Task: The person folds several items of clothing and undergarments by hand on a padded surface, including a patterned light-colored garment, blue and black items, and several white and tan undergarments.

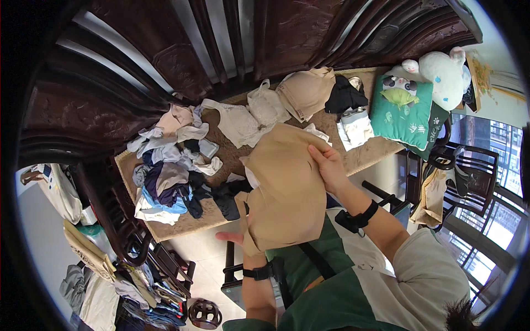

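Observation:
A smooth beige bra hangs spread out in front of me, above the near edge of the bench. My right hand pinches its upper right edge, thumb on the front. At the bra's lower left is my left hand, thumb stretched out to the left; its other fingers are hidden behind the fabric. Beyond the bra, a white lace bra and another beige bra lie side by side on the bench. To the left spreads a heap of mixed clothes.
A brown mat covers the dark carved wooden bench. Folded black and white garments lie right of the bras, then a green cushion and a white plush toy. More clothes hang low left. A dark chair stands right.

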The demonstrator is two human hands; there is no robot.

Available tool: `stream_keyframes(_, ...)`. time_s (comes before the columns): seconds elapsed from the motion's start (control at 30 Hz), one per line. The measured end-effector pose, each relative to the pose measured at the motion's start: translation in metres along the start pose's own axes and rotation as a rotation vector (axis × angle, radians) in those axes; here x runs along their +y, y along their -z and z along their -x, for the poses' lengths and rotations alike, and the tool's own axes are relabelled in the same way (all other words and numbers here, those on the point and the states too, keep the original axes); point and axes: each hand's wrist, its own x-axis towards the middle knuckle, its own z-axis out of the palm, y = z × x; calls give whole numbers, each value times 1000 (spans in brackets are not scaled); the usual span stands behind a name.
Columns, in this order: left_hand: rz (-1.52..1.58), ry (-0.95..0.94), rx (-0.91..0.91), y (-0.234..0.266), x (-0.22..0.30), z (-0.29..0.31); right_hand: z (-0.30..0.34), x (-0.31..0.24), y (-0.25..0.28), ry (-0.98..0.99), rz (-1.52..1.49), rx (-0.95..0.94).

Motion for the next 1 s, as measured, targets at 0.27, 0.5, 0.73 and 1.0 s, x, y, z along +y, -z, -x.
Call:
stream_keyframes(0.27,-189,377,280,-25,18,-21,-40,-10,-8,-88,297,-191)
stream_keyframes(0.5,-553,418,253,-64,6,-64,-56,-22,-19,38,377,-385)
stream_keyframes(0.73,-1131,652,542,-53,4,-95,-42,-22,4,-537,-38,-311)
stream_keyframes(1.0,-969,1001,348,-69,41,-151,-41,44,55,-716,-236,-381)
